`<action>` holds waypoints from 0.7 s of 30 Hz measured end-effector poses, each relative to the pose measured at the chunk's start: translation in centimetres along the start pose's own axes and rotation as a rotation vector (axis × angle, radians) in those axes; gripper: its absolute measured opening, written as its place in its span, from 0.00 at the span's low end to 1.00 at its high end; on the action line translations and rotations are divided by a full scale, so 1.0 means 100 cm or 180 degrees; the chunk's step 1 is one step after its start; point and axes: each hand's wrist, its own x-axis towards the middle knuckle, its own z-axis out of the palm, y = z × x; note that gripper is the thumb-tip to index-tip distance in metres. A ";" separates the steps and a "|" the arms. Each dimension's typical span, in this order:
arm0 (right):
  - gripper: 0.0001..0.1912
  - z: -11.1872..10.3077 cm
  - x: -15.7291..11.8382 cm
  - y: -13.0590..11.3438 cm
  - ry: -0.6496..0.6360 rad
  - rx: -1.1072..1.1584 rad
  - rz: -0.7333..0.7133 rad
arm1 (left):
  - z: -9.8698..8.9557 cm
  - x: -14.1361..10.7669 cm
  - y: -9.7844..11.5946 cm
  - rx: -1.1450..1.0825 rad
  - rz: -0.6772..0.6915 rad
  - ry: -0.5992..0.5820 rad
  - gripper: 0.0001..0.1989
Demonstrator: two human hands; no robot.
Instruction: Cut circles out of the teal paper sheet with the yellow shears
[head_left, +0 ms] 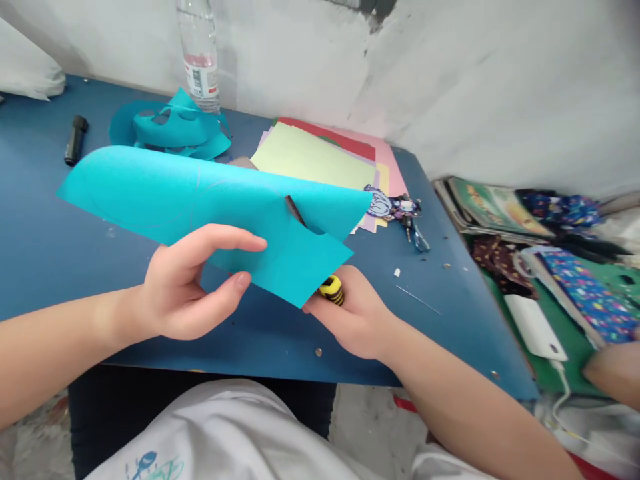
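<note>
A sheet of bright blue paper [240,200] is raised over the table, its far edge curled and faint pencil curves drawn on it. My left hand [195,283] holds the sheet near its front edge, index finger over the top face and thumb by the lower edge; the other fingers are mostly hidden. In my right hand [355,313] is a pair of scissors [332,291] with a yellow and black handle, gripped beneath the paper's right corner. A dark blade shows through a cut in the sheet. The rest of the scissors is hidden under the paper.
Cut blue paper scraps [175,127] lie by a clear plastic bottle [200,67] against the wall. A black marker [76,140] is at left. Coloured sheets [315,157] and keys with a charm [400,207] lie beyond. A white power bank [535,327] and another person's arm [615,373] are at right.
</note>
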 end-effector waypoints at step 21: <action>0.07 -0.001 -0.003 0.000 -0.0176 -0.0011 0.0192 | -0.002 0.007 -0.005 -0.0024 0.0390 0.0085 0.15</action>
